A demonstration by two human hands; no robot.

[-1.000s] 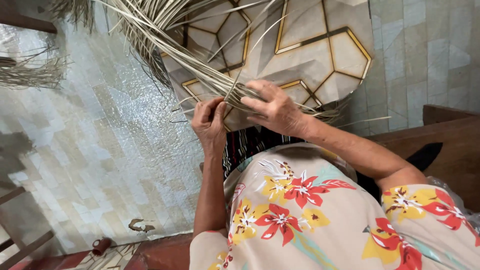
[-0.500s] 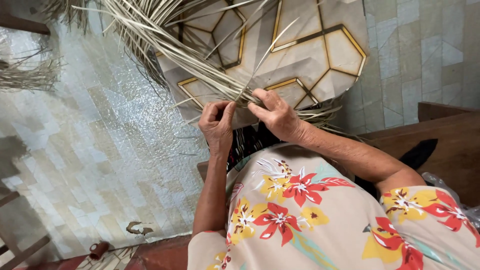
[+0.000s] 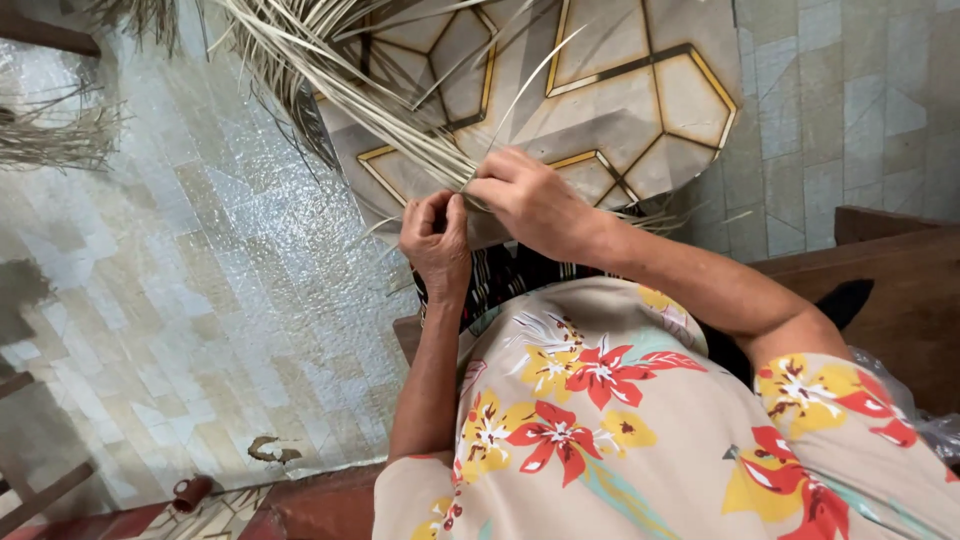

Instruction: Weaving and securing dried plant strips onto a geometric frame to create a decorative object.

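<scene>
Over the patterned table [image 3: 640, 90], I see my left hand [image 3: 437, 235] and right hand [image 3: 530, 200] pinching with pressed fingers the dry palm strips [image 3: 330, 70], which look light, thin and brittle, best gripped near the gathered ends.

Pinched a bundle of dry palm strips [image 3: 330, 80] between left hand [image 3: 436, 237] and right hand [image 3: 528, 200], above a patterned tabletop [image 3: 640, 90], over pale floor tiles [image 3: 170, 300].
</scene>
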